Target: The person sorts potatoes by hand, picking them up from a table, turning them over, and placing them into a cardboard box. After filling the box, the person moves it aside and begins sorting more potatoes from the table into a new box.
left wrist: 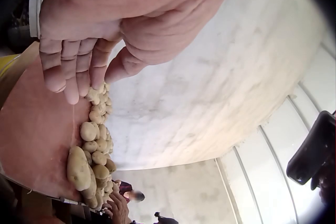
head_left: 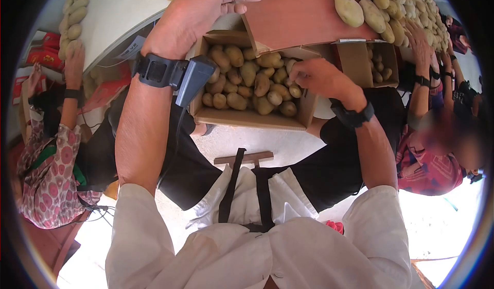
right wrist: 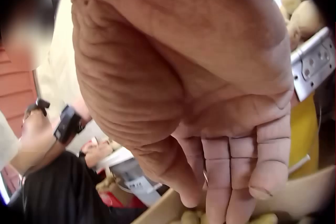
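A reddish-brown table [head_left: 293, 11] fills the top of the head view, with loose potatoes [head_left: 348, 7] heaped along its right edge. Against its near edge stands an open cardboard box [head_left: 247, 118], filled almost to the rim with packed potatoes [head_left: 247, 80].

Our left hand [head_left: 206, 6] is above the box's far left corner, at the table's near edge. Its fingers lie side by side, relaxed, and hold nothing. We cannot tell whether it touches the table. The packed potatoes lie just below it, on our side.

Our right hand [head_left: 319, 78] is inside the box by its right wall. The fingers point down, pressed together, with their tips at the topmost packed potatoes. The right wrist view shows the palm bare, but we cannot tell whether the tips touch.

A second box [head_left: 355, 57] stands just to the right, and another person's hand [head_left: 418, 42] rests beside the loose potatoes.
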Tool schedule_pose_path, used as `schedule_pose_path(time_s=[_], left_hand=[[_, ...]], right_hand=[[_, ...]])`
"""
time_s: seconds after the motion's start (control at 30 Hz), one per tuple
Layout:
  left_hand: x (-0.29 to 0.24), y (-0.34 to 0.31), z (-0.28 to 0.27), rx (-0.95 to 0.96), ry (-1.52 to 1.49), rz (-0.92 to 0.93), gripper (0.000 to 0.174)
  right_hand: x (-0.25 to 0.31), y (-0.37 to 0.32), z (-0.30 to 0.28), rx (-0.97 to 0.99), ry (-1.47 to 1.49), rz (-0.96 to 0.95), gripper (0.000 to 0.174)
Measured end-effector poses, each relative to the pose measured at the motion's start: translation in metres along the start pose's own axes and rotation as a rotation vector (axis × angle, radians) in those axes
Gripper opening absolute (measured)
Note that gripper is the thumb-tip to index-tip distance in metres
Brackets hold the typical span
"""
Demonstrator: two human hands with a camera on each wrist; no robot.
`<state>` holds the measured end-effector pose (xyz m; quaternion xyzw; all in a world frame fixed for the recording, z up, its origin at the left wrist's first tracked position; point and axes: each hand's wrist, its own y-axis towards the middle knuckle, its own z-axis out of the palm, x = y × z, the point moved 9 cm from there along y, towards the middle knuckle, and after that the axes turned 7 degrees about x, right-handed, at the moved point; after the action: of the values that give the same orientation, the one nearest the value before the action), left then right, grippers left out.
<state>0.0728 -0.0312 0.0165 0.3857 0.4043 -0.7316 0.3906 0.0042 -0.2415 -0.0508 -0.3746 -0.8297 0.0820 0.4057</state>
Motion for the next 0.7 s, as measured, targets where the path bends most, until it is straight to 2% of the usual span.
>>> schedule_pose_path(time_s=[0.07, 0.1, 0.17, 0.2, 0.27, 0.3, 0.4, 0.47, 0.5, 0.57, 0.6, 0.63, 0.7], left_hand=[[-0.002, -0.001, 0.0, -0.022, -0.011, 0.011, 0.024], [-0.004, -0.004, 0.002, -0.021, -0.017, 0.011, 0.024], [-0.014, -0.013, 0.011, -0.005, 0.033, 0.084, 0.024], [-0.012, -0.011, 0.009, -0.007, 0.027, 0.085, 0.024], [-0.007, -0.005, 0.004, -0.01, 0.013, 0.046, 0.024], [-0.006, -0.004, 0.003, -0.01, 0.011, 0.048, 0.024], [-0.007, -0.007, 0.005, 0.036, -0.007, 0.081, 0.025], [-0.01, -0.01, 0.004, 0.011, -0.001, 0.079, 0.025], [-0.012, -0.01, 0.001, 0.004, 0.001, 0.095, 0.025], [-0.008, -0.01, -0.004, -0.006, -0.041, 0.084, 0.025], [-0.009, -0.014, -0.004, -0.016, -0.028, 0.08, 0.025], [-0.009, -0.014, -0.006, -0.018, -0.026, 0.093, 0.025], [-0.009, -0.014, -0.009, 0.015, 0.061, 0.165, 0.029]], right_hand=[[-0.027, 0.008, 0.027, 0.209, -0.24, 0.293, 0.021], [-0.033, 0.011, 0.034, 0.213, -0.242, 0.297, 0.021], [-0.066, 0.011, 0.052, 0.242, -0.337, 0.481, 0.03], [-0.083, 0.012, 0.068, 0.247, -0.34, 0.482, 0.03], [-0.103, 0.017, 0.096, 0.122, -0.327, 0.311, 0.022], [-0.105, 0.019, 0.11, 0.123, -0.33, 0.311, 0.022], [-0.083, 0.027, 0.15, 0.14, -0.371, 0.291, 0.029], [-0.071, 0.036, 0.164, 0.165, -0.39, 0.327, 0.047], [-0.071, 0.042, 0.173, 0.158, -0.404, 0.319, 0.047], [-0.086, 0.047, 0.184, -0.022, -0.343, 0.372, 0.05], [-0.076, 0.046, 0.18, -0.089, -0.355, 0.338, 0.048], [-0.073, 0.045, 0.176, -0.097, -0.365, 0.333, 0.048], [-0.071, 0.041, 0.186, 0.098, -0.236, 0.346, 0.046]])
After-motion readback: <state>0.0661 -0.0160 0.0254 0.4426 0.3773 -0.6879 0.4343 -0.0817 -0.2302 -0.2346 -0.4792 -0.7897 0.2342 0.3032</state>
